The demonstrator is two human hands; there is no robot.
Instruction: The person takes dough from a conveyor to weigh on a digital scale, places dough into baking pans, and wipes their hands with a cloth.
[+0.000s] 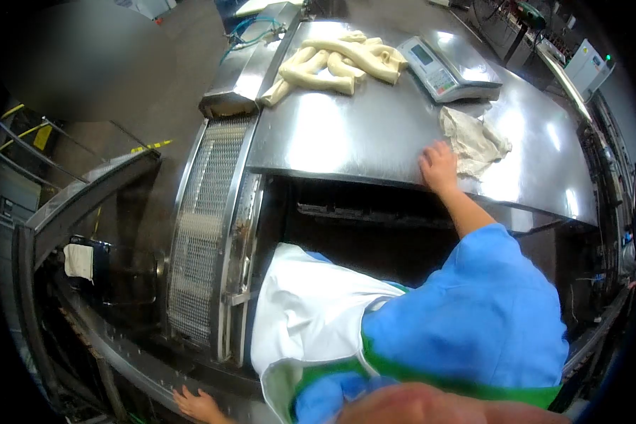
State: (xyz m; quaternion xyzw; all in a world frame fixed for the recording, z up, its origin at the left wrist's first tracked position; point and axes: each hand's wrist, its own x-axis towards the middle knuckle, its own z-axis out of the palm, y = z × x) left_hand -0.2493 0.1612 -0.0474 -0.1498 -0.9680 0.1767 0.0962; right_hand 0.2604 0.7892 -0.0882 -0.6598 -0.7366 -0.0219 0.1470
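Note:
My right hand (439,167) lies on the front edge of the steel table (374,134), fingers apart, beside a crumpled beige cloth (472,141). Low in the view, my left hand (196,405) is at the metal rail (131,369), its fingers spread and nothing in them. Several long, pale, thick dough-like pieces (318,82) are piled at the back left of the table. A scale (434,71) with a display and keypad stands to their right, behind the cloth.
A mesh conveyor (203,226) runs along the table's left side, with a metal housing (244,74) at its far end. At the left are railings (95,180) and a chair with a white cloth (78,261). Machinery lines the right edge.

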